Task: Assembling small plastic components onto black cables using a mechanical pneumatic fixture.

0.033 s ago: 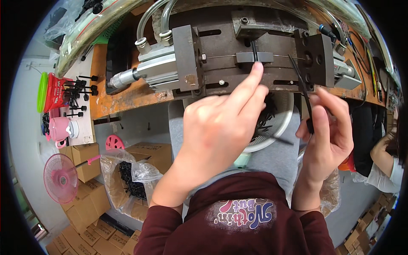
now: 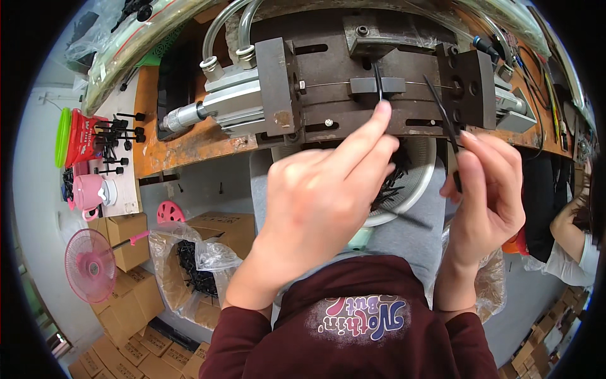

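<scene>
My left hand point(image 2: 322, 189) reaches over the metal fixture point(image 2: 334, 63) with its index and middle fingers stretched out. The index fingertip meets the near end of a thin black rod point(image 2: 379, 76), which lies across the small grey block point(image 2: 360, 84) at the fixture's middle. The left thumb is hidden. On the right, my right hand point(image 2: 489, 196) pinches another black rod point(image 2: 440, 106) between thumb and fingers, its thin end pointing up toward the fixture. A blurred dark stick point(image 2: 413, 220) shows beside my left hand; whether that hand holds it is unclear.
A white basket point(image 2: 421, 189) holding black rods sits on my lap. Air cylinders point(image 2: 233, 104) with clear hoses flank the fixture. At the left are a pink fan point(image 2: 91, 265), a pink mug point(image 2: 88, 189) and a plastic-lined carton point(image 2: 167, 278). Another person's arm point(image 2: 571, 224) shows at the right.
My left index fingertip has drawn back slightly toward me from the grey block. The rod in my right hand has shifted a little leftward and up.
</scene>
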Action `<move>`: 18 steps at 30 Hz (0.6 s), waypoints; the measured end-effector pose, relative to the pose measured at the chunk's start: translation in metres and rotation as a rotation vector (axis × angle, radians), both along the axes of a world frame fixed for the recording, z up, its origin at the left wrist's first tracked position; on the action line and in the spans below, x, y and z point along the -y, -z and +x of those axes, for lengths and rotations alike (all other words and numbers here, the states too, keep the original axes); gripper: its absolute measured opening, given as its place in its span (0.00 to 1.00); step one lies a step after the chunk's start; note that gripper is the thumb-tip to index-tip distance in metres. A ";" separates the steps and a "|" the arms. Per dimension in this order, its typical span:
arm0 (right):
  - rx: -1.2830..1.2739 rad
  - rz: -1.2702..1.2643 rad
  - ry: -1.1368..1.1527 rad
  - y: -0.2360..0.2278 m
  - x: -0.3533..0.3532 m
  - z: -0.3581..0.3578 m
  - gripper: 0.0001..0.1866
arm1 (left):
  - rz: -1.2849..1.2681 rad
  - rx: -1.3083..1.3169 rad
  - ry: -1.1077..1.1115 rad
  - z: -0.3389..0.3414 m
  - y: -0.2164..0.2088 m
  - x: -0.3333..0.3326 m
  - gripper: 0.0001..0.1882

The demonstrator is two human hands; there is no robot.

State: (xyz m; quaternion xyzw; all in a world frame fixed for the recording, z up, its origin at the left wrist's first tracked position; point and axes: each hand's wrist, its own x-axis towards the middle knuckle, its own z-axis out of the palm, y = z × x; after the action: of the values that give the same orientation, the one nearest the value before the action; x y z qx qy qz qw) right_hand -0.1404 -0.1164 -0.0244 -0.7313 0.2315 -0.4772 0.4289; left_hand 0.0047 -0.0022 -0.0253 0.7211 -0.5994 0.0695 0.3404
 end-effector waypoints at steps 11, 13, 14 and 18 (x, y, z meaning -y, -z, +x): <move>-0.376 -0.521 -0.086 0.012 -0.007 0.043 0.13 | 0.433 -0.414 0.134 -0.010 0.023 -0.062 0.11; -0.416 -0.509 -0.104 0.011 -0.007 0.042 0.14 | 0.460 -0.440 0.144 -0.011 0.031 -0.065 0.12; -0.432 -0.525 -0.111 0.011 -0.004 0.040 0.14 | 0.466 -0.436 0.140 -0.011 0.036 -0.065 0.11; -0.512 -0.570 -0.121 0.004 0.002 0.040 0.14 | 0.503 -0.435 0.118 -0.012 0.055 -0.063 0.12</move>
State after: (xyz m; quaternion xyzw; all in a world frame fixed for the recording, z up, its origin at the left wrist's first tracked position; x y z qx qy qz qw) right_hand -0.1006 -0.1179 -0.0283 -0.9289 0.1455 -0.2984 0.1641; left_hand -0.0077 0.0604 -0.0801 0.7445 -0.5517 -0.2560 0.2752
